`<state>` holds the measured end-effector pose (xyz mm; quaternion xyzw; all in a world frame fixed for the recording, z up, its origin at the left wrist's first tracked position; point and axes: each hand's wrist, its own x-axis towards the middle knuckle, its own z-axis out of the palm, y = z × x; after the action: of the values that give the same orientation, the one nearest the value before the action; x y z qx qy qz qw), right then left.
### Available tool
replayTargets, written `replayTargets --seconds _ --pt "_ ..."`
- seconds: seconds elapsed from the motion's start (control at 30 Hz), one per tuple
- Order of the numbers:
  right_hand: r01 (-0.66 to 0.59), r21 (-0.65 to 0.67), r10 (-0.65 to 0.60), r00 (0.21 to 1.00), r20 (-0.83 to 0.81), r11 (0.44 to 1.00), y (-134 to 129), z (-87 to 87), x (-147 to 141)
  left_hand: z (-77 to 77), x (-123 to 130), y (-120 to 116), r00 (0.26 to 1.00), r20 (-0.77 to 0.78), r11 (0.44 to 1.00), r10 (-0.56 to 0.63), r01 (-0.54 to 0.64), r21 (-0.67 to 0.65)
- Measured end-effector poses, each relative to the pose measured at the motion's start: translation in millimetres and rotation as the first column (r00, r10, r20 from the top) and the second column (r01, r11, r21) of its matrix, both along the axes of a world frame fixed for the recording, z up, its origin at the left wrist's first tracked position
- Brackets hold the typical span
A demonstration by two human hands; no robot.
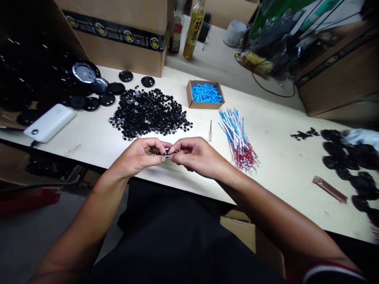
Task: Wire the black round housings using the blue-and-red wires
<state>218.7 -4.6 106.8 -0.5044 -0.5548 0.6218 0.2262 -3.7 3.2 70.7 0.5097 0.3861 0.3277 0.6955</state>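
Above the table's near edge, my left hand and my right hand meet with thumbs and fingertips closed on one small black part. The part is thin and dark with shiny bits; my fingers cover most of it, so its full shape stays hidden. Just beyond my left hand spreads a pile of small black round pieces, some of them glossy. A small screwdriver with a clear handle lies past my right hand. To its right is a bundle of blue, white and red wires.
A small carton holds blue connectors. Black round covers lie at the left near a white power bank. More black parts and a copper-coloured strip are at the right. A large cardboard box and a yellow bottle stand behind.
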Motion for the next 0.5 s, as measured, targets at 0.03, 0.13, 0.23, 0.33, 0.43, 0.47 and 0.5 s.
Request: replayTargets --seconds 0.03,0.13,0.23,0.33,0.43,0.47,0.5 --pt "-0.001 -0.008 0.001 1.000 0.003 1.000 0.6 1.0 1.0 1.8 -1.1 0.2 1.000 -0.016 1.000 -0.010 0.011 0.027" --pt "0.002 -0.012 -0.002 1.000 0.003 1.000 1.3 6.1 4.4 12.3 -5.3 0.0 0.994 -0.105 0.990 -0.009 0.024 0.140" --pt "0.029 0.001 -0.029 1.000 -0.002 1.000 0.2 10.8 6.6 22.4 -7.4 -1.4 0.972 -0.222 0.963 0.074 -0.012 0.269" --pt "0.070 0.014 -0.070 0.997 -0.026 0.997 -1.6 11.8 6.9 23.1 -6.2 -3.3 0.948 -0.291 0.941 0.130 -0.025 0.338" --pt "0.116 0.033 -0.113 0.991 -0.069 0.993 -2.9 9.8 6.1 18.0 -2.7 -4.7 0.953 -0.268 0.946 0.139 -0.048 0.320" --pt "0.128 0.038 -0.124 0.989 -0.085 0.991 -3.4 9.0 5.6 16.6 -1.2 -4.9 0.958 -0.248 0.951 0.147 -0.067 0.302" --pt "0.139 0.045 -0.134 0.986 -0.101 0.989 -3.9 8.2 4.9 15.7 0.5 -5.1 0.961 -0.227 0.956 0.155 -0.088 0.279"
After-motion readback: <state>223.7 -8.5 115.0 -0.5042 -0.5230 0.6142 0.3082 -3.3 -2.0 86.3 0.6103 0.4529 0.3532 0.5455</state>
